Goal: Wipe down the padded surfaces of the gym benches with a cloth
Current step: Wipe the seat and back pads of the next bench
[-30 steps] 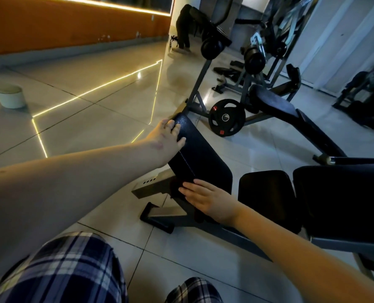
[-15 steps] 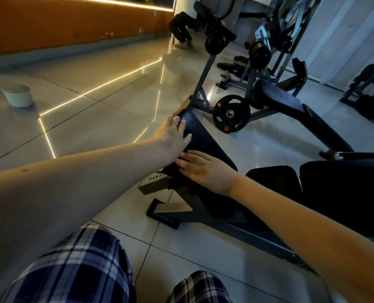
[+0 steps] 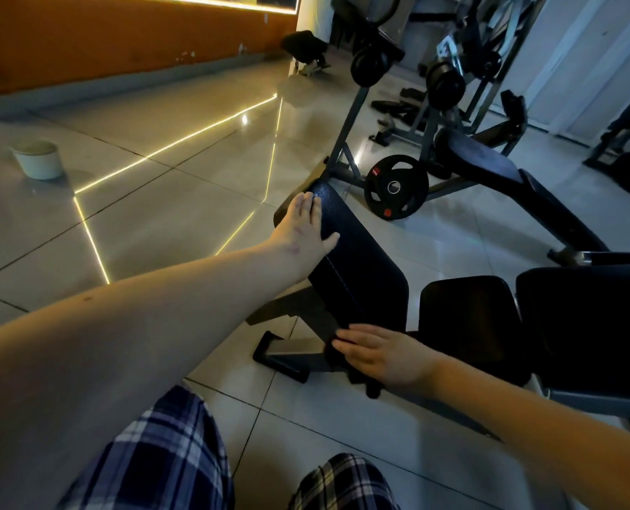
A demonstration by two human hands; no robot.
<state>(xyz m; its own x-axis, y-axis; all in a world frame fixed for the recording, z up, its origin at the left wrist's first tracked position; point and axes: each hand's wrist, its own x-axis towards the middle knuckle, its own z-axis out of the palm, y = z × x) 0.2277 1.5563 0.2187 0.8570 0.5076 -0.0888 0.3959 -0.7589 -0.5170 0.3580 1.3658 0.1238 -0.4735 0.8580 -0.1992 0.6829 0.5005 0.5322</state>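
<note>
A long black padded bench back slopes away from me at centre. My left hand rests on its far left edge, fingers straight and thumb lying on the top face. My right hand lies flat at the pad's near end, pressing a dark cloth that pokes out beneath the palm and fingertips. The black seat pad sits just right of that hand.
A second black pad fills the right side. Behind stand a rack with a weight plate and another bench. A white bowl sits on the tiled floor at left. My plaid shorts are below.
My right hand slid with the cloth up the pad toward my left hand, then back down to the near end. My left hand shifted slightly toward the far end.
</note>
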